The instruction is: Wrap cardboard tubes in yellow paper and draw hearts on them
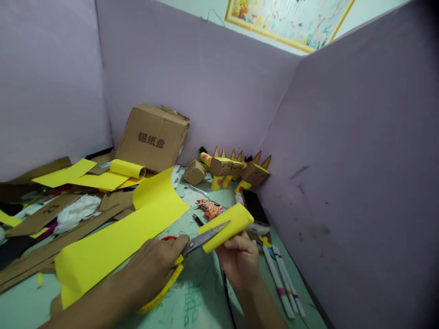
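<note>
My left hand is closed round the handles of a pair of scissors, which show some red and yellow. The blades lie along a rolled tube of yellow paper, with the tip over its upper side. From below and to the right, my right hand grips that paper tube, fingers and thumb pressed on it. Close to my left hand, a large curled sheet of yellow paper stretches across the table. Just behind the tube lie a dark pen and a small brightly patterned thing.
A cardboard box leans at the back. Several cardboard animal figures with yellow horns stand by the wall panel. A phone and several white markers lie right. Cardboard strips and crumpled white plastic clutter the left.
</note>
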Motion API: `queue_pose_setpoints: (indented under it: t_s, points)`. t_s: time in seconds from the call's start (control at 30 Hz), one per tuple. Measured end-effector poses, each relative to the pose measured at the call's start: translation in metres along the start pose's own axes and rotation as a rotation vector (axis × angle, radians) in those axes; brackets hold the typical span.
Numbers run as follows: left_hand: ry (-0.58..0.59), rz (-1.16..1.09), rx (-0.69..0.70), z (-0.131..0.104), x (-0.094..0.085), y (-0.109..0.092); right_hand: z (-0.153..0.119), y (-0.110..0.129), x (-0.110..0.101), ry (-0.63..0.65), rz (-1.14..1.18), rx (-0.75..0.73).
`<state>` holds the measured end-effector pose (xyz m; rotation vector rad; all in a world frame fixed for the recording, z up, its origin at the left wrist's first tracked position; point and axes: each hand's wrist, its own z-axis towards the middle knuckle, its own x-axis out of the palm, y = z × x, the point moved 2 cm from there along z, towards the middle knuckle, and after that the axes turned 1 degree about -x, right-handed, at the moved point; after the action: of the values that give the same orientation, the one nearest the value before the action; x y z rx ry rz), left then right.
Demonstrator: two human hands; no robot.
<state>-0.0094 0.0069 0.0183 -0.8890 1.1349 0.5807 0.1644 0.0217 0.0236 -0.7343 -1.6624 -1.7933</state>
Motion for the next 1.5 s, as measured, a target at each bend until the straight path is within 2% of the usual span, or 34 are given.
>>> queue_pose_setpoints:
  t_s: [0.13,0.2,0.3,0.4,0.6,0.7,0.8,0.9,1.17,1.5]
  points:
    - [0.088,-0.012,-0.079,0.002,-0.007,-0.008,-0.002,-0.002,0.001,0.083,0.002,0.030]
    - [0.096,-0.025,-0.080,0.001,-0.009,-0.011,-0.002,-0.003,0.001,0.078,-0.002,0.015]
    - [0.043,-0.060,-0.061,-0.001,-0.010,-0.009,-0.001,-0.003,0.000,0.044,-0.012,0.003]
    - [-0.021,-0.062,-0.034,-0.002,-0.006,-0.005,0.001,-0.002,-0.001,0.068,0.003,0.022]
    - [0.033,-0.049,-0.053,-0.003,0.002,-0.005,0.002,-0.001,-0.001,0.081,-0.014,0.034]
    - [0.008,-0.059,-0.061,-0.004,0.002,-0.008,0.002,0.000,0.000,0.068,-0.041,0.020]
    - [-0.022,-0.073,-0.116,-0.003,0.001,-0.008,0.002,0.000,0.001,0.049,-0.058,0.013]
    - [0.003,-0.094,-0.183,0.000,0.002,-0.006,0.000,-0.002,0.002,0.058,-0.066,0.025]
    - [-0.052,0.026,-0.150,-0.002,0.008,-0.005,-0.007,-0.010,0.007,0.138,0.038,0.065]
    - [-0.138,0.167,-0.144,-0.005,0.020,-0.005,-0.010,-0.020,0.011,0.065,0.022,0.090]
